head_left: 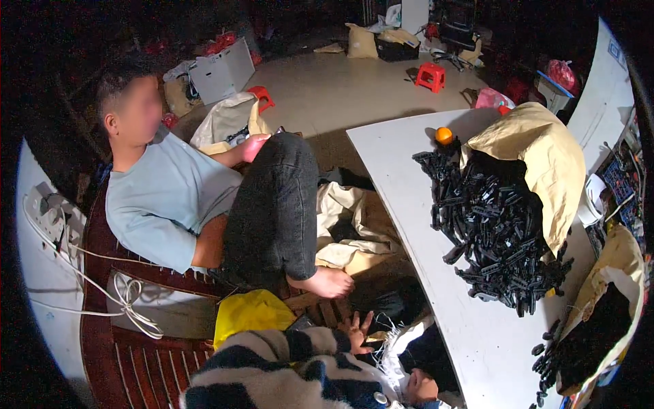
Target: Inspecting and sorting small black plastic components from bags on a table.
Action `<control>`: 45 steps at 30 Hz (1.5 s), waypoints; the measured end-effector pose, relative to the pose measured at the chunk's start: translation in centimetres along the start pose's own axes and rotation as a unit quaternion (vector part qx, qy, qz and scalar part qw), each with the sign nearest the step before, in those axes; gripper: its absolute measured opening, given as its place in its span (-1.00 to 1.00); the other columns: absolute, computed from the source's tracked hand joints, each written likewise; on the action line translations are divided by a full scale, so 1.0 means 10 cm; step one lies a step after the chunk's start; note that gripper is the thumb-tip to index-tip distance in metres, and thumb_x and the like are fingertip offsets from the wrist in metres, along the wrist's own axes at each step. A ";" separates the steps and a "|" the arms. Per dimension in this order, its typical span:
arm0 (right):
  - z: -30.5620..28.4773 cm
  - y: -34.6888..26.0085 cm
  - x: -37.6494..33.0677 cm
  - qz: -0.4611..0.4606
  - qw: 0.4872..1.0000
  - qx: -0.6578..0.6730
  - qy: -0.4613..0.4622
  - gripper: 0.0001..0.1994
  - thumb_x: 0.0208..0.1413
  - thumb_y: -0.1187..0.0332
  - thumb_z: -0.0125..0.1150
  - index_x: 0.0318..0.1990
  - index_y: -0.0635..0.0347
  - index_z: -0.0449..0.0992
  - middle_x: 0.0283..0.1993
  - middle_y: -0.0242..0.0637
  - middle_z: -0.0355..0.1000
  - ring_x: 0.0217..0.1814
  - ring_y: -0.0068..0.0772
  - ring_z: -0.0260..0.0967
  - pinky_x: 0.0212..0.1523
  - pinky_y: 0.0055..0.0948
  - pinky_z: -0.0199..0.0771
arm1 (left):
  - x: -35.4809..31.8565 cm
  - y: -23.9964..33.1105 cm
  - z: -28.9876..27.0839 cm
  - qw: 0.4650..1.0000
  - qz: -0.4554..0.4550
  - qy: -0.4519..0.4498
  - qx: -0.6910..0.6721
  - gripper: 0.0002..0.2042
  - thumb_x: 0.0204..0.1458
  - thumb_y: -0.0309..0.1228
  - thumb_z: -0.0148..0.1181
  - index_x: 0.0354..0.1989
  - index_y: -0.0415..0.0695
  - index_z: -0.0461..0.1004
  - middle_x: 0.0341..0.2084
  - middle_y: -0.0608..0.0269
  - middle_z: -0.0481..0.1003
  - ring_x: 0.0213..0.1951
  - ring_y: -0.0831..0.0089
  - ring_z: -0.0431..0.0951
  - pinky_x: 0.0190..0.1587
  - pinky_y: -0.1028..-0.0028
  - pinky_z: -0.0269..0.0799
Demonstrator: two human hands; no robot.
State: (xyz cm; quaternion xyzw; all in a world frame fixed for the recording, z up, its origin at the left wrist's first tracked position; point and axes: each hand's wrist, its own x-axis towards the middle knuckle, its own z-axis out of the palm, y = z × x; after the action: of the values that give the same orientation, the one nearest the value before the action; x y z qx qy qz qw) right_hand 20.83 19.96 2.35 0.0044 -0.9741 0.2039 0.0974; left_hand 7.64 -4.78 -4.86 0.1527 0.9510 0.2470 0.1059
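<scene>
My left hand [357, 332] reaches out from a black-and-cream striped sleeve [272, 354], its fingers spread with nothing held in them. It is beside the frayed mouth of a white woven sack [393, 354] at the bottom of the view, left of the table. Farther right, my right hand [422, 386] is at the sack's opening with its fingers curled in; whatever they may hold is hidden. Dark contents show inside the sack, too dim to name. A bright yellow bag [251, 315] lies just left of my left arm.
On the white table [395, 163] are a heap of black plastic parts [497, 232], a tan sack [538, 157] and an orange [443, 135]. Another open sack [616, 286] stands at right. A seated person [177, 191] occupies the wooden bench [129, 341]. Red stools [430, 77] stand behind.
</scene>
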 end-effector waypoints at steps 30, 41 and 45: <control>-0.27 -0.26 0.25 0.175 0.966 -0.009 -0.191 -0.82 -0.04 0.24 0.01 -0.36 0.07 0.49 -0.46 -0.08 0.44 -0.47 -0.07 0.41 -0.48 -0.16 0.42 | 0.12 -0.07 0.22 0.969 0.082 0.234 -0.023 0.05 -0.53 0.46 -0.11 0.25 0.14 0.00 0.18 -0.19 -0.09 0.06 -0.37 0.00 -0.04 -0.27 -0.06; -0.12 -0.16 0.16 0.120 0.982 -0.012 -0.148 -0.78 0.00 0.14 -0.04 -0.31 -0.03 0.48 -0.63 -0.13 0.39 -0.66 -0.04 0.34 -0.62 -0.10 0.37 | 0.03 0.09 -0.16 0.997 0.015 0.055 0.049 0.08 -0.52 0.26 0.17 0.28 0.18 -0.18 0.10 -0.31 0.01 -0.04 -0.27 0.15 -0.13 -0.27 0.01; -0.06 -0.09 0.13 0.116 0.982 0.022 -0.150 -0.77 0.00 0.16 -0.04 -0.28 0.01 0.48 -0.59 -0.11 0.41 -0.61 -0.04 0.37 -0.58 -0.10 0.38 | 0.01 0.12 -0.14 0.990 0.042 0.117 0.067 0.11 -0.50 0.19 0.23 0.29 0.17 -0.28 0.10 -0.33 0.00 -0.04 -0.26 0.16 -0.13 -0.26 0.03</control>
State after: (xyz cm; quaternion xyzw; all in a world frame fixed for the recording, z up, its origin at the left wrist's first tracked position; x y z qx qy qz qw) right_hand 19.71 19.46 3.48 -0.0756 -0.9670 0.2317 -0.0739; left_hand 7.41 -4.36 -3.03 0.1694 0.9640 0.2034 -0.0270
